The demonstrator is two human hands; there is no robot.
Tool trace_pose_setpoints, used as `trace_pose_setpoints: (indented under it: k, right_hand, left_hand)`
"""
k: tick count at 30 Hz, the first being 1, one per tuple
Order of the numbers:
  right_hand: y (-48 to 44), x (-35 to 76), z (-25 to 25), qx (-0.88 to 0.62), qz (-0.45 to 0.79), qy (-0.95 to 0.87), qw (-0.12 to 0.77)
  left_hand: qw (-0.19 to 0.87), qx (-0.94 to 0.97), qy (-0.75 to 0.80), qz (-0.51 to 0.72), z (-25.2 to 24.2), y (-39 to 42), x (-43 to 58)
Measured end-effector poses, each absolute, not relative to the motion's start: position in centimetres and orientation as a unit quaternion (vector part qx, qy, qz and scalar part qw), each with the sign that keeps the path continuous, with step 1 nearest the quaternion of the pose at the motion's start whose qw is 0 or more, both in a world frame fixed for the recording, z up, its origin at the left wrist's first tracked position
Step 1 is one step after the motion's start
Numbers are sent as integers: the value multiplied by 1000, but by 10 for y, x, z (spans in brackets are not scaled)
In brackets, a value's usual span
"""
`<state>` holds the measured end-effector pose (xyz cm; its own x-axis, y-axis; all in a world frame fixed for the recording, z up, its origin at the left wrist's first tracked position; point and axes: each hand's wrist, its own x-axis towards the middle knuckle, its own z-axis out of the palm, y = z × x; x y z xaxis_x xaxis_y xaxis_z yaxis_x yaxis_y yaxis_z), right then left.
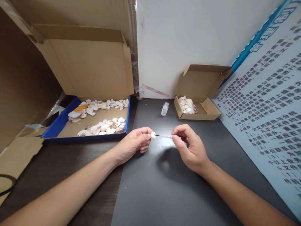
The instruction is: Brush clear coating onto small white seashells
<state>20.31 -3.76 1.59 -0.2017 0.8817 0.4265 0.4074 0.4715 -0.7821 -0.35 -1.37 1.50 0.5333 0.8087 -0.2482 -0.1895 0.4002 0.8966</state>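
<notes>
My left hand pinches a small white ribbed seashell between thumb and fingertips. A thin brush with a dark tip and pale shaft is held in my right hand, thumb against fingers. Its dark tip points left and appears to touch the shell, though at this size contact is hard to confirm. Beyond my hands, a small clear bottle with a pale label stands upright on the dark grey mat.
At left, an open blue-sided cardboard box holds two groups of seashells. A smaller open cardboard box at back right contains white shells. Behind stands a white panel; a printed poster leans along the right.
</notes>
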Motion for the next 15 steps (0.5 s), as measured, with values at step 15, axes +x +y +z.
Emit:
trace_pose_setpoints:
  k: [15]
  right_hand:
    - [-37,203,15,-447,277,-732,432]
  left_hand:
    - [757,445,349,327,16,-14,-4]
